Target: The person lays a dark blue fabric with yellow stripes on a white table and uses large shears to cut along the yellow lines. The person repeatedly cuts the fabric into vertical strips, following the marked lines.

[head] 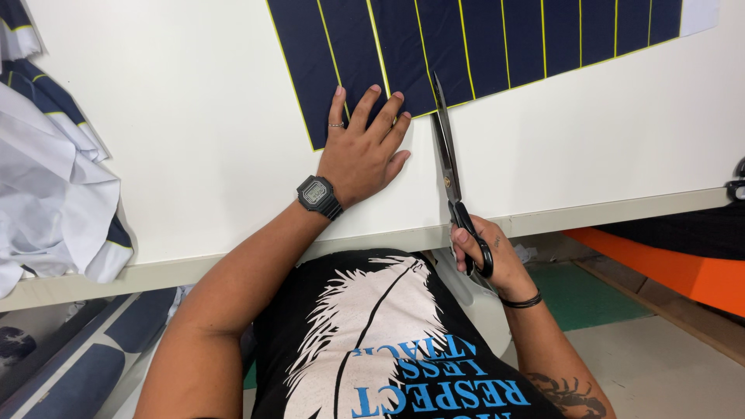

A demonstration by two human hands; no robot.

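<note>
Navy fabric point(481, 46) ruled with thin yellow lines lies flat across the upper middle of the frame on a white worktop point(194, 140), its lower edge slanting toward the upper right. The left hand point(361, 147), fingers spread and palm down, presses on the cloth's lower left corner, a dark watch point(319, 196) on its wrist. The right hand point(487, 260), at the worktop's near edge, is closed through the black loops of long scissors point(447, 155), whose blades point up the frame and meet the cloth's lower edge just beside the left fingertips. Such cloth looks thin, light and limp, likely to slide or pucker, so pinning it flat close to the blades seems the best hold. White and navy pieces point(54, 186) are heaped at far left.
</note>
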